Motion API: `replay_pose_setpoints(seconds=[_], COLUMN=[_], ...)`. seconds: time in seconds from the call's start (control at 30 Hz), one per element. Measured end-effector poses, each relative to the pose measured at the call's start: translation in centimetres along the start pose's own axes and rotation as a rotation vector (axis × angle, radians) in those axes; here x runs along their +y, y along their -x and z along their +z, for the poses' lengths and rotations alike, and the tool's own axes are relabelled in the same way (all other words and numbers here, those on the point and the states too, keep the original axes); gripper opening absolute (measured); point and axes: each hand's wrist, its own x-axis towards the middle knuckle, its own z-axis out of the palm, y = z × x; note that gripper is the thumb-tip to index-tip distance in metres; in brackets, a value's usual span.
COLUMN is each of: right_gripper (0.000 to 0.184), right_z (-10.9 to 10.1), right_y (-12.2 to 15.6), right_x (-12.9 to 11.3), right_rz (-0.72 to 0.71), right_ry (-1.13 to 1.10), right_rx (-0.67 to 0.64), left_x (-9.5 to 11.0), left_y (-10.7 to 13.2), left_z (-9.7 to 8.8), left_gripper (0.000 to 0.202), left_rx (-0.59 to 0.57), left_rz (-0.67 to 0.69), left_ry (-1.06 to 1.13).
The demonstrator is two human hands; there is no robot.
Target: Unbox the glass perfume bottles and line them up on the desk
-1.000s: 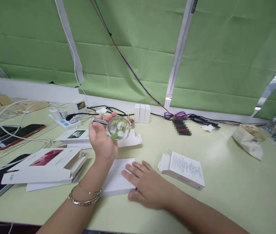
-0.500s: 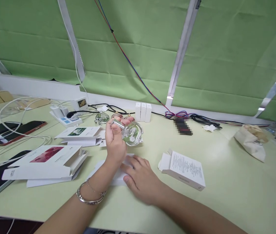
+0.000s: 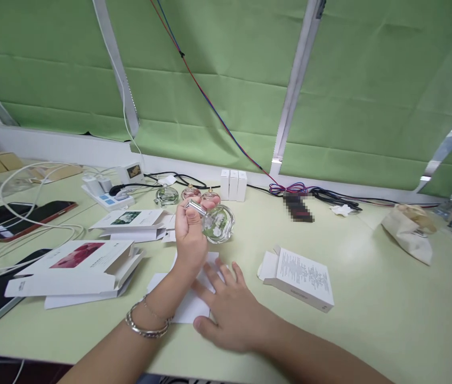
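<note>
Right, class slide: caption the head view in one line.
Left hand holds a glass perfume bottle; right hand lies spread over white card.

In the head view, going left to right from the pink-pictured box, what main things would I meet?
Pink-pictured box, left hand, glass bottle in its grip, box with printed text, white scrap, beige bag.

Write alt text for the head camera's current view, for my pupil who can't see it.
The left hand holds a round, silver-topped glass bottle, while the right hand lies spread on white packaging on a pale table. Open white boxes lie on both sides; more bottles are behind.
</note>
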Motion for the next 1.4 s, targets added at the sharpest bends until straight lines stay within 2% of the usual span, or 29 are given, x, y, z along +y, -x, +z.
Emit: replay_pose_setpoints(seconds=[0.13, 0.23, 0.33, 0.47, 0.57, 0.63, 0.67, 0.77, 0.83, 0.9, 1.0, 1.1, 1.17, 1.2, 1.3, 1.33, 1.37, 1.4], right_gripper=[0.056, 0.058, 0.057, 0.049, 0.041, 0.033, 0.030, 0.026, 0.025, 0.025, 0.027, 0.031, 0.029, 0.026, 0.021, 0.021, 0.023, 0.024], right_z=[0.2, -0.1, 0.2, 1.2, 0.6, -0.7, -1.5, -3.8, -4.7, -5.0, -4.9, -5.0, -5.0, -5.0, -5.0, -5.2, -5.8, -6.7], right_y=[0.3, -0.1, -0.5, -0.7, -0.3, 0.0, 0.2, 0.5, 0.6, 0.5, 0.3, 0.1, -0.2, -0.4, -0.9, -1.0, -1.0, -0.9], right_x=[-0.3, 0.0, 0.2, -0.3, -0.4, 0.4, 1.0, 3.5, 5.0, 5.9, 6.1, 5.6, 5.4, 5.3, 5.2, 5.1, 5.0, 4.9], right_rz=[-0.024, -0.096, -0.192, -0.315, -0.366, -0.376, -0.343, -0.088, 0.034, 0.059, 0.054, 0.114, 0.159, 0.188, 0.278, 0.290, 0.287, 0.276], right_ry=[0.025, 0.033, 0.122, 0.285, 0.326, 0.306, 0.271, 0.089, -0.039, -0.129, -0.187, -0.193, -0.153, -0.121, 0.008, 0.049, 0.071, 0.068], right_rx=[-0.009, 0.020, 0.122, 0.197, 0.237, 0.346, 0.440, 0.800, 0.926, 0.909, 0.757, 0.663, 0.610, 0.572, 0.449, 0.437, 0.460, 0.539], left_x=[0.4, 0.2, -0.7, -2.8, -3.7, -3.7, -3.5, -3.0, -3.0, -3.1, -3.5, -3.4, -3.1, -3.0, -2.6, -2.6, -2.7, -2.7], left_y=[0.0, -0.2, -0.3, 0.5, 1.2, 1.5, 1.5, 1.4, 1.2, 1.1, 1.1, 1.3, 1.3, 1.3, 1.2, 1.2, 1.1, 1.0], left_z=[0.3, 0.3, 0.1, -0.7, -1.2, -1.4, -1.5, -1.5, -1.4, -1.4, -1.6, -1.9, -1.9, -1.8, -1.7, -1.7, -1.7, -1.8], left_gripper=[0.026, 0.029, 0.032, 0.032, 0.031, 0.031, 0.032, 0.035, 0.036, 0.036, 0.039, 0.062, 0.073, 0.066, 0.020, 0.012, 0.009, 0.010], left_rx=[-0.074, -0.284, -0.466, -0.470, -0.554, -0.631, -0.664, -0.731, -0.771, -0.811, -0.834, -0.852, -0.925, -0.970, -1.071, -1.081, -1.088, -1.092], left_rz=[-0.044, -0.133, -0.202, -0.224, -0.256, -0.280, -0.293, -0.295, -0.271, -0.241, -0.291, -0.434, -0.461, -0.459, -0.446, -0.435, -0.423, -0.417], left_ry=[0.001, -0.069, -0.151, -0.203, -0.268, -0.317, -0.335, -0.391, -0.426, -0.442, -0.395, -0.338, -0.397, -0.453, -0.607, -0.633, -0.645, -0.646])
